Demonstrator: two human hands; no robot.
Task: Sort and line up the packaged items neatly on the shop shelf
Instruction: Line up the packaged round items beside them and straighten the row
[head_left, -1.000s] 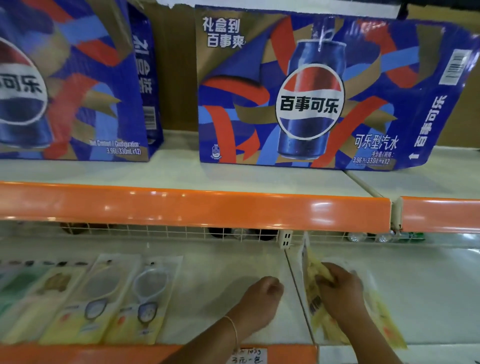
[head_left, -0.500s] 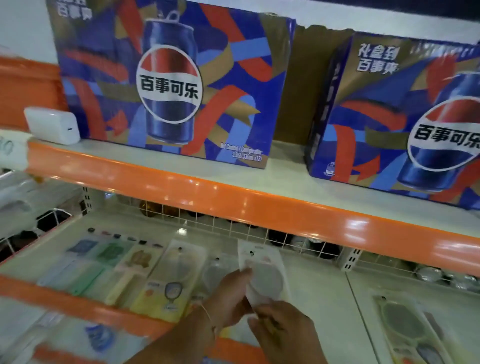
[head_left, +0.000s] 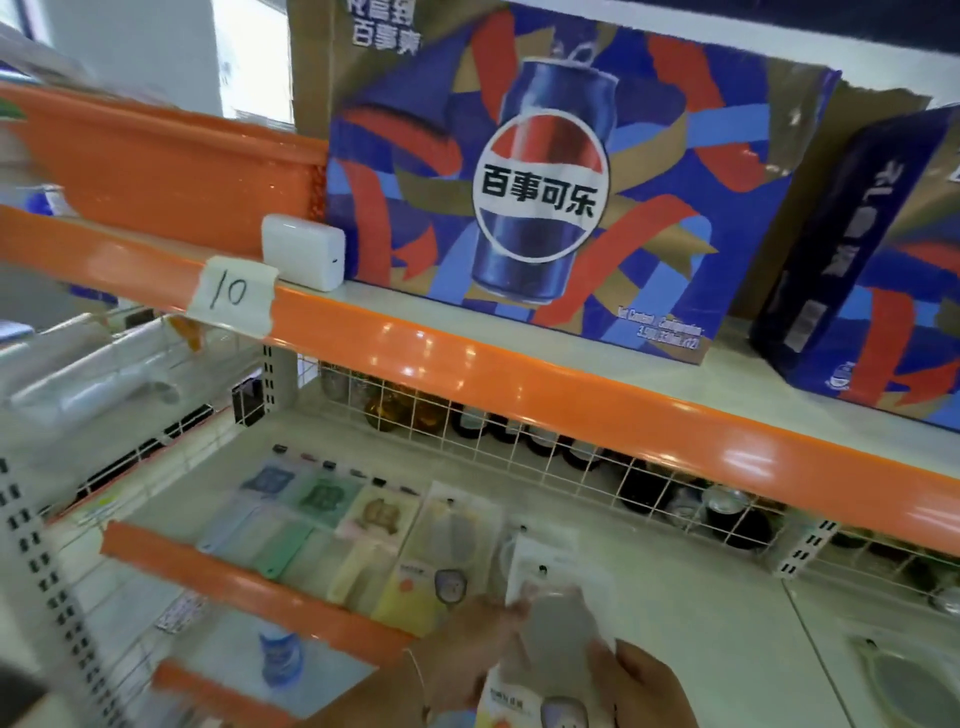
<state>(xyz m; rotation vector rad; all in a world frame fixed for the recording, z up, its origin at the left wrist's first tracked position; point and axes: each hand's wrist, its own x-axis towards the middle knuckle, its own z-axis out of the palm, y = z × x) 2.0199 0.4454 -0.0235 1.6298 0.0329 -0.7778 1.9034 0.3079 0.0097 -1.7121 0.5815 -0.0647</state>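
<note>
Left hand: its grip pinches the left edge of the held packet.
Right hand: its grip closes on the lower right side of the same packet.
Held packet: white and flat, above the lower shelf, just right of the row.
Row of packets: lies flat, side by side, on the lower shelf.
Another packet: lies far right, apart.
Upper shelf: carries cola boxes, a white box and a "10" tag.
</note>
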